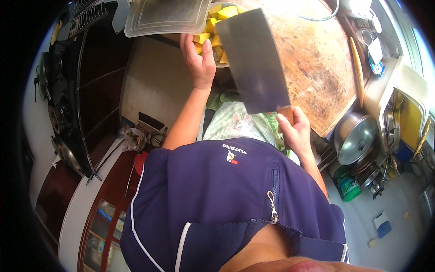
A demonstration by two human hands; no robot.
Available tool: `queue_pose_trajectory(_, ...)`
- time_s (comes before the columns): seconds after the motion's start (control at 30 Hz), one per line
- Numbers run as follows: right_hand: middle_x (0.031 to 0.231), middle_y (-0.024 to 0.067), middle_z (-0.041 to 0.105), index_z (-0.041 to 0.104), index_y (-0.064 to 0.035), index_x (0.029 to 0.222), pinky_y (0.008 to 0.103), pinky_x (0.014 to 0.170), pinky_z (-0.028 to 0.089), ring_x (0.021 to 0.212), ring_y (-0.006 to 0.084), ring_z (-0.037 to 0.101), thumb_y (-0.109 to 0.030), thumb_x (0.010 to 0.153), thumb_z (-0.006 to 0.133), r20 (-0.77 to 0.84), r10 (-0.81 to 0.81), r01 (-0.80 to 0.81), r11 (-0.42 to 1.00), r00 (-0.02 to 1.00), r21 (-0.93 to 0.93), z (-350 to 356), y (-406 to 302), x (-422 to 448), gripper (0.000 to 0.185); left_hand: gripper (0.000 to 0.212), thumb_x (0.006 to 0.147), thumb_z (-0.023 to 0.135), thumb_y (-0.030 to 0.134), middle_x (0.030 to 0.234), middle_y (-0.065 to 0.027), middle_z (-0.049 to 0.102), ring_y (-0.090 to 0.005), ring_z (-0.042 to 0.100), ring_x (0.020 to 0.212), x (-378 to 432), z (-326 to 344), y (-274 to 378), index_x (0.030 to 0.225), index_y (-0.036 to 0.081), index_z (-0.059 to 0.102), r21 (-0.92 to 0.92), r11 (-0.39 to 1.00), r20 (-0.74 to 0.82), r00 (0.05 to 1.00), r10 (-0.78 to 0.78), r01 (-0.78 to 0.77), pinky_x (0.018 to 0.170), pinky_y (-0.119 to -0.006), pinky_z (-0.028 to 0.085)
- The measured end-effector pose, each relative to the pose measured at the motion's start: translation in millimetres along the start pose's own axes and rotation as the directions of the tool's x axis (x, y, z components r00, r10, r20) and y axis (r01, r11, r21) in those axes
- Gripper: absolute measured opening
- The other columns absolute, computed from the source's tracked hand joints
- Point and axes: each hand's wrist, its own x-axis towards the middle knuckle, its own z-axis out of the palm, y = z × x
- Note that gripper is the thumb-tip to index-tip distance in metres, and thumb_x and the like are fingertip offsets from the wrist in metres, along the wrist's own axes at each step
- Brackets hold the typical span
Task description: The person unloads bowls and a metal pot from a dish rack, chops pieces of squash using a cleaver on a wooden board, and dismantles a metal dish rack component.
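A large cleaver (255, 61) is in my right hand (297, 131), its wooden handle in my fingers and its broad blade pointing away from me. Pumpkin chunks (209, 32), yellow with green rind, fill a pale bowl or plate, partly hidden behind the blade. My left hand (200, 63) is at the near left edge of those chunks, thumb raised; whether it grips the dish is unclear. Above that hand, a translucent plastic lid or tray (168, 17) overlaps the dish's left side. To the right lies a worn wooden board (316, 68).
A wooden rolling pin (357, 71) lies along the board's right side. Beyond it stand a pot with a glass lid (357, 139) and a plastic rack (385, 112) of dishes. On the left is a stove (59, 102) with pans. A dish rack (88, 17) is at upper left.
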Motion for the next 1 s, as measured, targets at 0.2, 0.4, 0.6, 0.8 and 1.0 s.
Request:
queue_pose_trajectory(0.2,0.073,0.0012,0.055,0.054,0.0006,0.097,0.0186,0.053,0.041,0.056,0.0058,0.049,-0.009,0.082,0.06,-0.134,0.03,-0.025,0.999,0.991,0.044,-42,16,-28,0.019,0.047,0.087,0.049,0.023,0.127,-0.0213,0.039,-0.0346,0.038,0.117,20,-7,-6,0.125,-0.001,0.041,0.163,0.973,0.253,0.96,0.121,-0.165,0.1,-0.041,0.025)
queue_pose_trajectory(0.4,0.065,0.0021,0.051,0.052,-0.0005,0.092,0.0202,0.048,0.037,0.05,0.0092,0.048,-0.018,0.085,0.056,-0.24,0.144,-0.104,0.979,0.96,0.174,-92,61,-23,0.019,0.046,0.088,0.05,0.024,0.124,-0.017,0.046,-0.0289,0.044,0.114,45,-13,-6,0.125,-0.001,0.041,-0.02,0.997,0.439,0.896,0.07,-0.068,0.099,-0.035,0.029)
queue_pose_trajectory(0.6,0.063,-0.0007,0.047,0.049,-0.0079,0.085,0.0228,0.044,0.04,0.049,0.0086,0.047,-0.02,0.081,0.062,-0.389,0.197,-0.069,0.946,0.9,0.318,-133,95,43,0.019,0.039,0.091,0.047,0.022,0.119,-0.0118,0.048,-0.0195,0.045,0.109,60,-19,-19,0.12,-0.004,0.044,-0.117,0.983,0.538,0.841,-0.06,0.145,0.095,-0.029,0.033)
queue_pose_trajectory(0.8,0.071,0.0069,0.056,0.051,-0.0045,0.084,0.0285,0.054,0.047,0.059,0.0174,0.058,-0.029,0.079,0.063,-0.472,0.135,-0.296,0.912,0.871,-0.286,-164,95,66,0.028,0.034,0.089,0.047,0.014,0.116,-0.0112,0.052,-0.0193,0.048,0.106,51,-25,-45,0.119,-0.004,0.046,-0.355,0.883,0.389,0.907,-0.159,0.308,0.093,-0.03,0.036)
queue_pose_trajectory(1.0,0.105,0.0205,0.055,0.054,0.0003,0.101,0.0388,0.082,0.044,0.096,0.0332,0.055,-0.036,0.079,0.059,-0.518,-0.195,-0.396,0.445,0.833,-0.803,-138,49,52,0.042,0.034,0.087,0.046,0.009,0.117,-0.0109,0.053,-0.0181,0.054,0.101,32,-43,-39,0.119,-0.003,0.047,-0.478,0.443,0.447,0.644,-0.62,0.758,0.084,-0.031,0.045)
